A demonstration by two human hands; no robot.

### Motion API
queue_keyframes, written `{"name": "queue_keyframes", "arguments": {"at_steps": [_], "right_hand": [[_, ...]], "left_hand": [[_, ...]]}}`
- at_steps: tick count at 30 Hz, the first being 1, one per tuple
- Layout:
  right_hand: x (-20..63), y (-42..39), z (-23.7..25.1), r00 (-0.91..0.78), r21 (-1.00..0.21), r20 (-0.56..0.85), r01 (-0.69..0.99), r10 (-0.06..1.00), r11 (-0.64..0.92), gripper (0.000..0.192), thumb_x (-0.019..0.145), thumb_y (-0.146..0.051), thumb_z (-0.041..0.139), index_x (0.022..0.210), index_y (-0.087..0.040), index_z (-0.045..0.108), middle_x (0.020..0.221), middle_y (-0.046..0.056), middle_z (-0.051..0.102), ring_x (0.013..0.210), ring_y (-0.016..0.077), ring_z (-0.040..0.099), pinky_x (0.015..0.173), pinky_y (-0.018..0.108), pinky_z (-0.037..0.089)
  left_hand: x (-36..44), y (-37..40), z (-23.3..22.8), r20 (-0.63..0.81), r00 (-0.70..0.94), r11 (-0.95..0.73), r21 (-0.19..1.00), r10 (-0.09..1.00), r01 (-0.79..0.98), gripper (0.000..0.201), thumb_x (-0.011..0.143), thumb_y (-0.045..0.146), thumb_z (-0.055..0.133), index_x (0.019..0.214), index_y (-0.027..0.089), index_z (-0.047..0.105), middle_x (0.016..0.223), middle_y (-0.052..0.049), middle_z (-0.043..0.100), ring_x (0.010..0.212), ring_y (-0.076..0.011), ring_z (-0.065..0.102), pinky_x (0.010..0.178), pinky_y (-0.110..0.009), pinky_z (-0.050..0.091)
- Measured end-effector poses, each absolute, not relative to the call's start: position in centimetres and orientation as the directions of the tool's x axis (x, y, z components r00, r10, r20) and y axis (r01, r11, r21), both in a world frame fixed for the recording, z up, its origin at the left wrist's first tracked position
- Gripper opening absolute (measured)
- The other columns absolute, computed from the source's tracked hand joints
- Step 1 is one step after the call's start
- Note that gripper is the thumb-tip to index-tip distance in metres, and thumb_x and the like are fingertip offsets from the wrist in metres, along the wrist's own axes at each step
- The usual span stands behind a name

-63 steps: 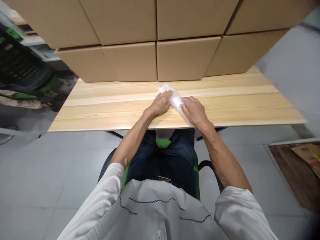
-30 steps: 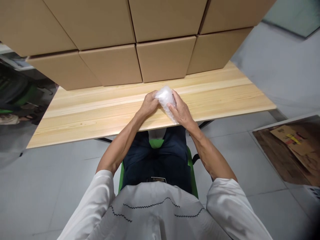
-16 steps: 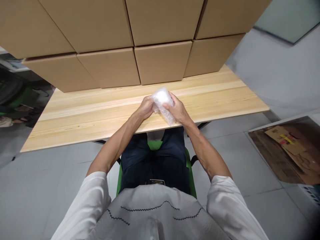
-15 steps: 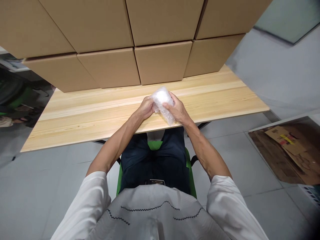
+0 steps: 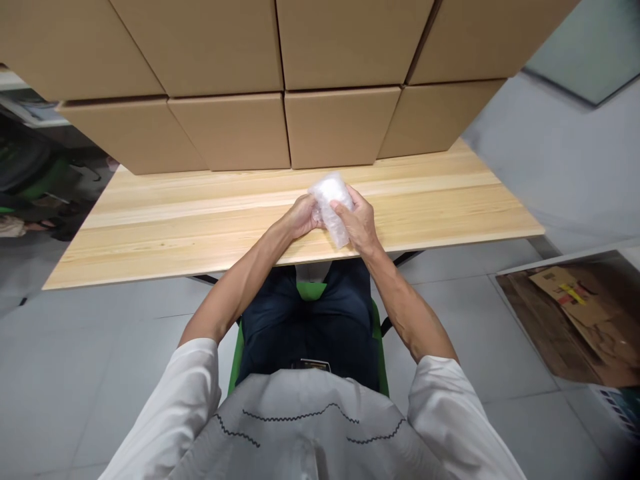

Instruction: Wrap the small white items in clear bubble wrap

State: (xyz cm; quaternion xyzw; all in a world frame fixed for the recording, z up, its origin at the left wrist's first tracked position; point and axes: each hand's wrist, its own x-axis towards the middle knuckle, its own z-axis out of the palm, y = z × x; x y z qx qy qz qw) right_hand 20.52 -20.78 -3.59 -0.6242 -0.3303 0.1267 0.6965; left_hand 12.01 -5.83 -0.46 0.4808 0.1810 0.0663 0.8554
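Note:
A bundle of clear bubble wrap [image 5: 330, 200] is held just above the near part of the light wooden table [image 5: 200, 220]. My left hand [image 5: 299, 218] grips its left side with curled fingers. My right hand [image 5: 357, 223] clasps its right side, thumb on top. What the wrap encloses is hidden. I sit on a green chair [image 5: 310, 291] at the table's front edge.
Stacked brown cardboard boxes [image 5: 330, 127] line the back of the table. Flattened cardboard lies on a wooden pallet [image 5: 575, 320] on the grey floor at the right. A dark chair and clutter [image 5: 30, 187] stand at the far left.
The bubble wrap bundle was lying flat on the table under both hands; it has since been lifted and gathered more tightly between them. The view has shifted slightly.

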Motion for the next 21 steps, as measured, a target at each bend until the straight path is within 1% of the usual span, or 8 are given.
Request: {"name": "queue_keyframes", "arguments": {"at_steps": [5, 7, 10, 13, 15, 17, 18, 21], "right_hand": [[21.0, -21.3, -3.4, 0.783, -0.963, 0.241, 0.12, 0.573, 0.241, 0.086, 0.083, -0.089, 0.089, 0.137, -0.023, 0.082, 0.125, 0.009, 0.088, 0.111, 0.034, 0.082, 0.103, 0.052, 0.071], [21.7, -21.9, -2.8, 0.777, -0.966, 0.23, 0.111, 0.586, 0.232, 0.085, 0.081, -0.088, 0.09, 0.135, -0.023, 0.083, 0.123, 0.009, 0.088, 0.108, 0.0332, 0.082, 0.099, 0.05, 0.071], [23.5, -23.2, -1.2, 0.721, -0.976, 0.213, 0.128, 0.659, 0.176, 0.085, 0.079, -0.085, 0.093, 0.136, -0.022, 0.084, 0.124, 0.009, 0.089, 0.108, 0.0344, 0.083, 0.098, 0.051, 0.072], [25.4, -24.3, 0.8, 0.602, -0.982, 0.172, 0.166, 0.78, 0.088, 0.081, 0.078, -0.078, 0.097, 0.136, -0.022, 0.087, 0.128, 0.009, 0.09, 0.112, 0.0366, 0.084, 0.098, 0.05, 0.072], [26.5, -24.3, 2.3, 0.469, -0.976, 0.119, 0.217, 0.875, 0.016, 0.075, 0.078, -0.071, 0.099, 0.134, -0.022, 0.089, 0.13, 0.008, 0.09, 0.114, 0.0368, 0.084, 0.098, 0.049, 0.072], [27.4, -23.7, 3.5, 0.308, -0.956, 0.051, 0.291, 0.95, -0.042, 0.07, 0.078, -0.065, 0.1, 0.133, -0.024, 0.091, 0.13, 0.007, 0.091, 0.112, 0.0358, 0.084, 0.098, 0.048, 0.071], [27.7, -23.1, 4.0, 0.228, -0.941, 0.02, 0.333, 0.973, -0.059, 0.067, 0.078, -0.064, 0.1, 0.132, -0.025, 0.092, 0.128, 0.006, 0.091, 0.109, 0.035, 0.084, 0.097, 0.047, 0.071], [28.6, -20.7, 4.8, 0.061, -0.892, -0.026, 0.449, 0.998, -0.051, 0.057, 0.077, -0.061, 0.1, 0.123, -0.029, 0.095, 0.118, 0.004, 0.092, 0.103, 0.0329, 0.083, 0.095, 0.046, 0.069]], "left_hand": [[11.0, -5.6, 0.1, -0.241, 0.936, 0.416, 0.902, 0.257, 0.118, 0.027, 0.103, 0.04, 0.081, 0.111, 0.016, 0.073, 0.091, -0.009, 0.084, 0.073, -0.0235, 0.083, 0.068, -0.033, 0.07], [10.8, -5.2, 0.3, -0.197, 0.919, 0.352, 0.934, 0.34, 0.07, 0.031, 0.1, 0.044, 0.086, 0.11, 0.019, 0.07, 0.09, -0.006, 0.082, 0.073, -0.021, 0.082, 0.068, -0.029, 0.068], [10.6, -4.4, 0.6, -0.087, 0.84, 0.284, 0.955, 0.536, -0.082, 0.039, 0.098, 0.052, 0.09, 0.112, 0.023, 0.068, 0.093, -0.003, 0.08, 0.076, -0.0187, 0.08, 0.07, -0.027, 0.065], [10.0, -3.7, 0.8, 0.021, 0.746, 0.148, 0.976, 0.666, -0.16, 0.05, 0.098, 0.063, 0.091, 0.125, 0.026, 0.071, 0.109, -0.008, 0.081, 0.098, -0.0245, 0.084, 0.084, -0.032, 0.067], [9.2, -3.5, 0.9, 0.125, 0.72, -0.031, 0.989, 0.683, -0.143, 0.06, 0.099, 0.067, 0.089, 0.141, 0.028, 0.071, 0.128, -0.012, 0.08, 0.122, -0.0303, 0.082, 0.099, -0.04, 0.067], [8.2, -3.4, 0.9, 0.253, 0.741, -0.25, 0.961, 0.622, -0.118, 0.073, 0.102, 0.073, 0.084, 0.159, 0.03, 0.066, 0.15, -0.017, 0.075, 0.145, -0.0357, 0.073, 0.116, -0.049, 0.062], [7.7, -3.4, 0.8, 0.312, 0.77, -0.361, 0.926, 0.556, -0.114, 0.079, 0.103, 0.076, 0.08, 0.166, 0.031, 0.062, 0.162, -0.018, 0.07, 0.155, -0.038, 0.067, 0.123, -0.053, 0.058], [6.3, -3.3, 0.5, 0.412, 0.872, -0.647, 0.746, 0.263, -0.158, 0.089, 0.107, 0.081, 0.069, 0.178, 0.029, 0.054, 0.185, -0.02, 0.053, 0.172, -0.0418, 0.05, 0.139, -0.061, 0.044]]}}
